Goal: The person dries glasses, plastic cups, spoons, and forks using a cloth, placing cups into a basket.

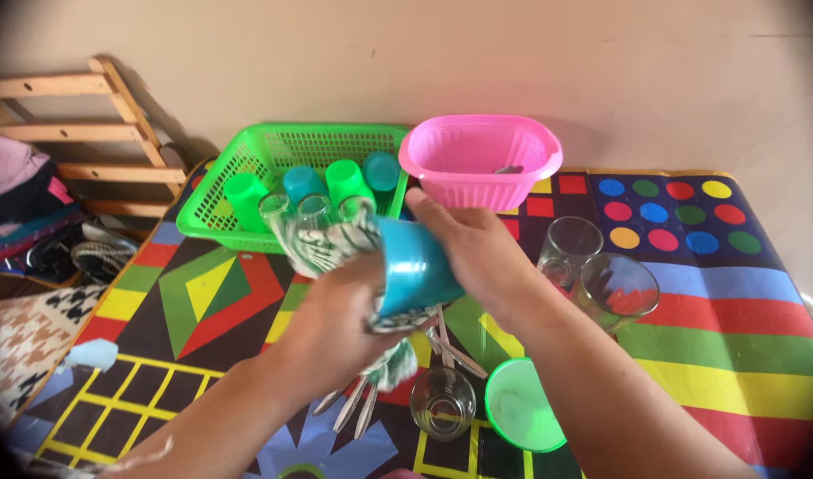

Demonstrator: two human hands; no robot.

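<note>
On the far left you have a wooden rack [87, 124] leaning on the plain wall [513, 62], with a pile of clothes [21, 191] beside it. The table is covered by a bright cloth [734, 310] with stripes, squares and coloured dots.

At the back sits a green basket [247, 155] with green and blue cups standing upside down in it. Your left hand [336, 319] is closed around a patterned rag [322, 238], which is pushed against the blue cup [415, 266]. The blue cup is up in the air over the middle of the table, tipped on its side. Your right hand [482, 253] grips the blue cup from the other side.

Under your hands lie some spoons [362, 404], a small glass [442, 404] and a green cup [522, 408]. Behind your hands stands a pink basket [482, 160]. To the right, two clear glasses [593, 266] stand just beside each other on the cloth.
</note>
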